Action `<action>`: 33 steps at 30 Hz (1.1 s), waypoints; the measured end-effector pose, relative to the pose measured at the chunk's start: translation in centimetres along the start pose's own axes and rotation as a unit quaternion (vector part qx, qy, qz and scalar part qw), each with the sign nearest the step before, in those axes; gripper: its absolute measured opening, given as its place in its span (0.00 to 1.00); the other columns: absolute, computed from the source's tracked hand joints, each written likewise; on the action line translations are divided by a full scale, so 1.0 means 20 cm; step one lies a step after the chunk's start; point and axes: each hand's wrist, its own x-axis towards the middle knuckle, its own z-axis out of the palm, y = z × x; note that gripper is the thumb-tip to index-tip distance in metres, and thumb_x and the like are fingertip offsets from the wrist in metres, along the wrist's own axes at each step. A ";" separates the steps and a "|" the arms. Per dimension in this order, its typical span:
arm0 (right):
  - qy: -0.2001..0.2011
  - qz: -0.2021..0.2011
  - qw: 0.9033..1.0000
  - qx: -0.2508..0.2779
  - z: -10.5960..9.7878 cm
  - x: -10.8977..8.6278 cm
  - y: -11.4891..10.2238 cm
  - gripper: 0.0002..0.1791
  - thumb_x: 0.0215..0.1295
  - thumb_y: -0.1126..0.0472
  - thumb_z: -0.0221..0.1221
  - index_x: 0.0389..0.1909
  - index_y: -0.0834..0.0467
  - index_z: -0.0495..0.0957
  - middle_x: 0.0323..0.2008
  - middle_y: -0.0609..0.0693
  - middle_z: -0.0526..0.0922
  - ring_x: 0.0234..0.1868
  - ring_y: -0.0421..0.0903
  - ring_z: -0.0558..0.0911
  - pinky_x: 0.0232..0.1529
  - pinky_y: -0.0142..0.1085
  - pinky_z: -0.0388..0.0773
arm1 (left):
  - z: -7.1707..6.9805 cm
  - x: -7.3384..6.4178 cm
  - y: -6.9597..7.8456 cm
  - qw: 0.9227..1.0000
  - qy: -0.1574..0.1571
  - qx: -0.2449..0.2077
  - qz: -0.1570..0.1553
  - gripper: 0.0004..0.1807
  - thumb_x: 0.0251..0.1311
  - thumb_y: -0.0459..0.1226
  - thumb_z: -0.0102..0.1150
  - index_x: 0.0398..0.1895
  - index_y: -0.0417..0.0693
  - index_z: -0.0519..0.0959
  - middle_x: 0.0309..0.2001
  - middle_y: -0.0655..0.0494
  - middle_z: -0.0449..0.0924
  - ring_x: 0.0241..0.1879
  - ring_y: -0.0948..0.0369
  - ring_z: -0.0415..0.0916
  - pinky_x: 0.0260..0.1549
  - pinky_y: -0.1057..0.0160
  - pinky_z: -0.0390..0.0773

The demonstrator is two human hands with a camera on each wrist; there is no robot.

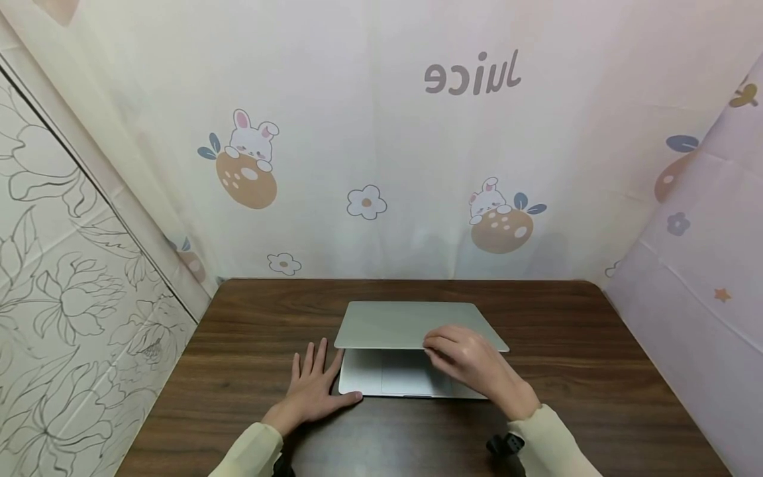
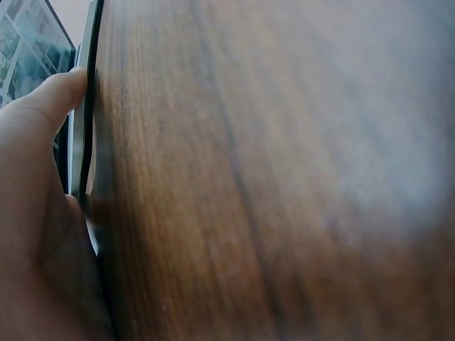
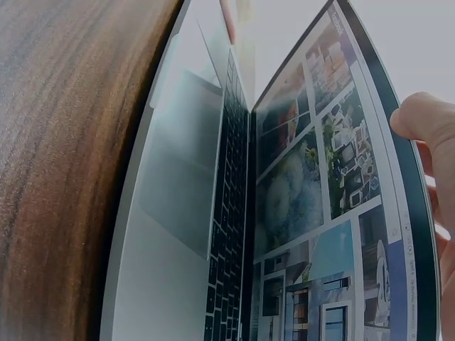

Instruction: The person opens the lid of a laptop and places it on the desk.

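A silver laptop lies on the table, its lid (image 1: 411, 324) partly raised over the base (image 1: 387, 374). My right hand (image 1: 467, 358) pinches the lid's front edge right of its middle; in the right wrist view the thumb (image 3: 419, 117) lies on the screen's border. That screen (image 3: 320, 185) is lit with a grid of pictures, facing the black keyboard (image 3: 227, 213) and the trackpad (image 3: 185, 149). Beside the base's left front corner, my left hand (image 1: 312, 387) rests on the table with fingers spread, its thumb touching the laptop's edge, as the left wrist view also shows.
The brown wood-grain table (image 1: 268, 311) reaches back to a pale curtain (image 1: 369, 132) printed with rabbits and flowers. A white panel (image 1: 77, 285) with line-drawn flowers stands at the left, and more curtain (image 1: 703, 298) hangs along the right side.
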 end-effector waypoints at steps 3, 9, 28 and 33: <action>-0.002 0.000 1.000 -0.004 0.00 0.00 0.00 0.05 0.67 0.61 0.67 0.41 0.56 0.88 0.42 0.45 0.88 0.42 0.41 0.86 0.43 0.37 0.85 | 0.00 0.00 0.00 1.000 -0.003 0.006 -0.003 0.60 0.52 0.82 0.46 0.84 0.64 0.49 0.85 0.44 0.33 0.83 0.40 0.27 0.75 0.32 0.27; -0.003 0.004 1.000 -0.006 -0.01 0.01 0.01 0.07 0.63 0.63 0.70 0.41 0.56 0.88 0.41 0.46 0.88 0.42 0.41 0.86 0.43 0.39 0.85 | 0.01 -0.01 0.00 1.000 0.006 0.001 0.001 0.60 0.51 0.83 0.44 0.84 0.69 0.45 0.85 0.46 0.32 0.83 0.41 0.27 0.75 0.33 0.27; 0.004 0.010 1.000 -0.012 -0.03 0.05 0.03 0.08 0.61 0.64 0.71 0.41 0.56 0.88 0.40 0.46 0.88 0.40 0.42 0.86 0.41 0.38 0.85 | -0.01 -0.01 0.00 1.000 0.003 -0.011 0.007 0.60 0.53 0.81 0.47 0.84 0.70 0.42 0.84 0.43 0.32 0.82 0.39 0.27 0.74 0.32 0.26; 0.006 0.010 1.000 -0.009 -0.03 0.05 0.03 0.07 0.63 0.64 0.70 0.42 0.56 0.88 0.40 0.46 0.88 0.40 0.42 0.87 0.42 0.38 0.85 | -0.01 -0.01 0.01 1.000 -0.002 -0.015 0.008 0.60 0.53 0.81 0.48 0.84 0.69 0.42 0.84 0.42 0.32 0.82 0.39 0.26 0.74 0.32 0.24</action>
